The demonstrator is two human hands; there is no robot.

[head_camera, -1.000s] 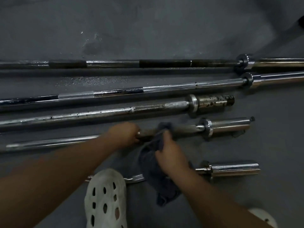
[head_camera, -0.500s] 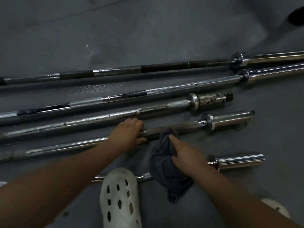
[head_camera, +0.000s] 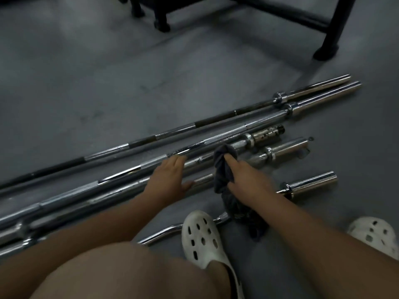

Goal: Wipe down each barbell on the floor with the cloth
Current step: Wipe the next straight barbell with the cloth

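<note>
Several steel barbells lie side by side on the grey floor, running from lower left to upper right. My left hand (head_camera: pixel 168 180) rests flat with straight fingers across the two nearer straight bars (head_camera: pixel 200 162), thumb against the nearest one (head_camera: pixel 203 180). My right hand (head_camera: pixel 246 175) grips a dark grey cloth (head_camera: pixel 222 169) and presses its bunched top onto the third bar (head_camera: pixel 241 144), near that bar's collar. The cloth's tail hangs down over the curl bar (head_camera: pixel 311 184) closest to me. The two far bars (head_camera: pixel 216 123) lie untouched.
My white perforated clogs (head_camera: pixel 200 236) stand on either side of the curl bar's bent shaft; the second clog (head_camera: pixel 375 234) is at the right edge. My bare knee fills the bottom. Black metal rack legs (head_camera: pixel 328 48) stand on the floor beyond the bars.
The view tilted up and back, bringing the rack legs in. My right hand carried the cloth from the fourth bar up onto the third one. My left hand flattened across two bars.
</note>
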